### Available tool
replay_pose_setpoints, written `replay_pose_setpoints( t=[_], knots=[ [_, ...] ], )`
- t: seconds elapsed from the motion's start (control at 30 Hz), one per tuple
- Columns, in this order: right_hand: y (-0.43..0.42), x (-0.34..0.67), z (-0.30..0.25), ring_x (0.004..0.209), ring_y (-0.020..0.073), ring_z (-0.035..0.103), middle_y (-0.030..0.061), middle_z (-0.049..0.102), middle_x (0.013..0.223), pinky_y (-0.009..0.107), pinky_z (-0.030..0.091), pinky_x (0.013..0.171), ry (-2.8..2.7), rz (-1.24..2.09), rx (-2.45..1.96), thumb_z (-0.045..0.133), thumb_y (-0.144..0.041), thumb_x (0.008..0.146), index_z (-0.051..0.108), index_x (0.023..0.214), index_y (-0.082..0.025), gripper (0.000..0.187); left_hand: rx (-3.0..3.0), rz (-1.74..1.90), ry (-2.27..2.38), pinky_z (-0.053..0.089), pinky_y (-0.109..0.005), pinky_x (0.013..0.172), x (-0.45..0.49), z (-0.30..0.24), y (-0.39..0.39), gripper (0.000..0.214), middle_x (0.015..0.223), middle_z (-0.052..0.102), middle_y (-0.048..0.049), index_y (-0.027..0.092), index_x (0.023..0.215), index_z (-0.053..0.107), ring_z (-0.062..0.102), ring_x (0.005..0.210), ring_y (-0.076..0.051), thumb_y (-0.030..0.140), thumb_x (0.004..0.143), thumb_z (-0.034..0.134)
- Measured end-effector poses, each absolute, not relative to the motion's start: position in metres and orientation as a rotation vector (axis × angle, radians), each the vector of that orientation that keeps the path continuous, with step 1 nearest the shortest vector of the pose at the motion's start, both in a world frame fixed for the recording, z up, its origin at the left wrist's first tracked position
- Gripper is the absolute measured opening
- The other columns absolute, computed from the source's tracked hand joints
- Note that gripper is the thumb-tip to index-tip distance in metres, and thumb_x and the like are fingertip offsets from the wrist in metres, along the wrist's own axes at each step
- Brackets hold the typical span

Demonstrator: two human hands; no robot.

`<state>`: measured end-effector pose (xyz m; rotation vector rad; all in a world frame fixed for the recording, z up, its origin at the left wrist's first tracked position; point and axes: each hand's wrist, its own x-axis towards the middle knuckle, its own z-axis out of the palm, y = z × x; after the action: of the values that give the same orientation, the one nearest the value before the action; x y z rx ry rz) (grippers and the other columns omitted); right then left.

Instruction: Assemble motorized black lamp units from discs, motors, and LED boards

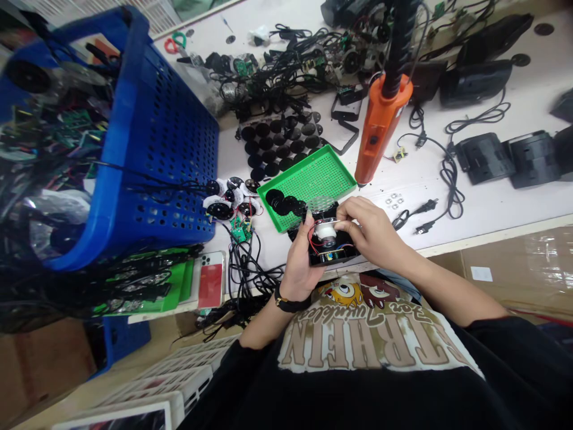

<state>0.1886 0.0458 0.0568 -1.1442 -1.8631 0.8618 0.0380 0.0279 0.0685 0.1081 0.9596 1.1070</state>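
Near the table's front edge, my left hand [299, 263] is wrapped round a black plastic housing [316, 258]. A white motor-like part [326, 232], red wires and a small circuit board [332, 256] show inside it. My right hand [371, 230] is closed in a pinch at the right side of the white part; what lies between its fingertips is too small to make out. Just behind the housing is the green perforated tray [331, 164], with several black discs [282, 202] in its left end. An orange electric screwdriver [380, 131] hangs upright beyond my right hand.
On the left, a tall blue basket [165, 137] is heaped with cables and boards. Black discs [277, 140] lie in rows behind the tray, with tangled cables [286, 71] farther back. Black housings [483, 158] and corded plugs [430, 206] occupy the right. A phone [210, 280] lies front left.
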Motion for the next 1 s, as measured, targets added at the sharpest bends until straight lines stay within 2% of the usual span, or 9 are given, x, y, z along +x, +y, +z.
replay_pose_setpoints(
  t=[0.27,0.6,0.73,0.87,0.93,1.0],
  knots=[
    [0.045,0.188,0.057,0.081,0.0208,0.051,0.0027,0.057,0.083,0.036,0.040,0.077,-1.830,0.858,-1.150,0.054,-0.022,0.098,0.048,0.082,-0.024,0.018,0.152,1.148,0.934,0.054,-0.033,0.103,0.035,0.064,0.024,0.026,0.098,0.078,-0.0032,0.015,0.102,0.072,0.073,0.109,-0.018,0.034,0.107,0.054],
    [0.046,0.192,0.060,0.083,0.0191,0.055,0.0020,0.061,0.084,0.036,0.044,0.079,-1.739,0.971,-1.138,0.061,-0.022,0.096,0.055,0.081,-0.022,0.016,0.165,1.167,0.946,0.053,-0.034,0.106,0.036,0.066,0.026,0.023,0.099,0.078,-0.0029,0.016,0.101,0.071,0.073,0.110,-0.018,0.031,0.106,0.055],
    [0.046,0.196,0.051,0.085,0.0171,0.059,0.0035,0.064,0.099,0.034,0.052,0.077,-1.399,1.239,-1.121,0.062,-0.041,0.099,0.064,0.093,-0.023,0.019,0.156,1.103,0.934,0.056,-0.040,0.105,0.036,0.069,0.027,0.025,0.107,0.080,-0.0050,0.018,0.106,0.073,0.074,0.113,-0.023,0.037,0.103,0.059],
    [0.044,0.198,0.038,0.101,0.0184,0.063,0.0048,0.064,0.117,0.037,0.058,0.091,-1.021,1.461,-1.109,0.069,-0.060,0.091,0.062,0.106,-0.026,0.038,0.148,1.041,0.869,0.059,-0.047,0.102,0.034,0.068,0.026,0.033,0.110,0.081,-0.0077,0.019,0.111,0.074,0.075,0.115,-0.029,0.045,0.102,0.056],
    [0.042,0.196,0.036,0.105,0.0197,0.064,0.0063,0.061,0.128,0.036,0.059,0.085,-0.905,1.569,-1.104,0.071,-0.060,0.088,0.060,0.108,-0.027,0.040,0.174,1.046,0.848,0.059,-0.048,0.102,0.033,0.067,0.025,0.033,0.109,0.081,-0.0085,0.019,0.109,0.075,0.074,0.116,-0.031,0.046,0.100,0.058],
    [0.041,0.193,0.038,0.103,0.0208,0.065,0.0073,0.060,0.135,0.032,0.059,0.070,-0.804,1.674,-1.102,0.072,-0.058,0.087,0.059,0.110,-0.028,0.040,0.198,1.050,0.850,0.059,-0.048,0.102,0.033,0.067,0.024,0.032,0.107,0.081,-0.0094,0.018,0.105,0.075,0.074,0.116,-0.032,0.046,0.098,0.061]
  ],
)
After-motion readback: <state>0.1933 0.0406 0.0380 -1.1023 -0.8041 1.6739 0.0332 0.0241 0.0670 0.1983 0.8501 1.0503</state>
